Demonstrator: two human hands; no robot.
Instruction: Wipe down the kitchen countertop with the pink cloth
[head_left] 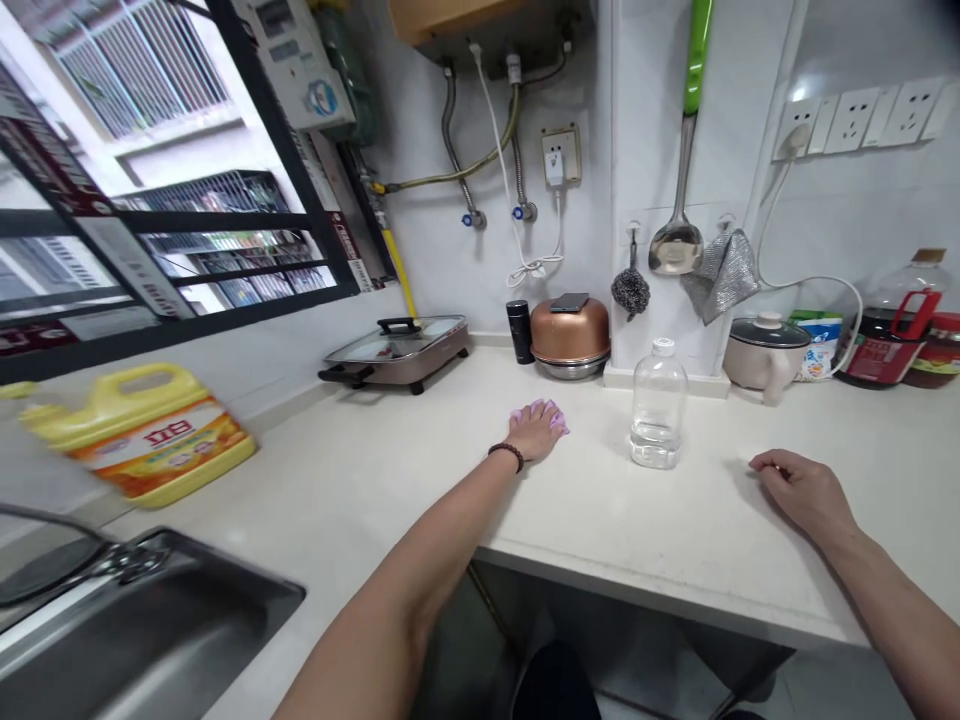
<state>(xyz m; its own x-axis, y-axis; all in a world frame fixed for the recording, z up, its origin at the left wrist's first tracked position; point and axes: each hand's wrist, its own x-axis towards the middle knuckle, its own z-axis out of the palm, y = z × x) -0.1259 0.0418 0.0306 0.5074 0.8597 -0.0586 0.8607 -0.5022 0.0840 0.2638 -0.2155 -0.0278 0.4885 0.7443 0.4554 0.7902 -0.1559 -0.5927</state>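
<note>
My left hand presses a crumpled pink-purple cloth onto the pale countertop, its fingers spread over the folds. A dark bead bracelet circles that wrist. To its right stands an upright clear bottle with a white cap, partly filled with clear liquid. Beyond the bottle, my right hand hovers over or rests on the counter with its fingers curled in; nothing shows in it. Behind the cloth sit a copper-coloured bowl with a phone-like dark slab on top and a black flask.
An electric pan with a glass lid stands at the back left. A yellow detergent jug is beside the sink. At the back right are a lidded pot and jars. A spatula hangs on the wall.
</note>
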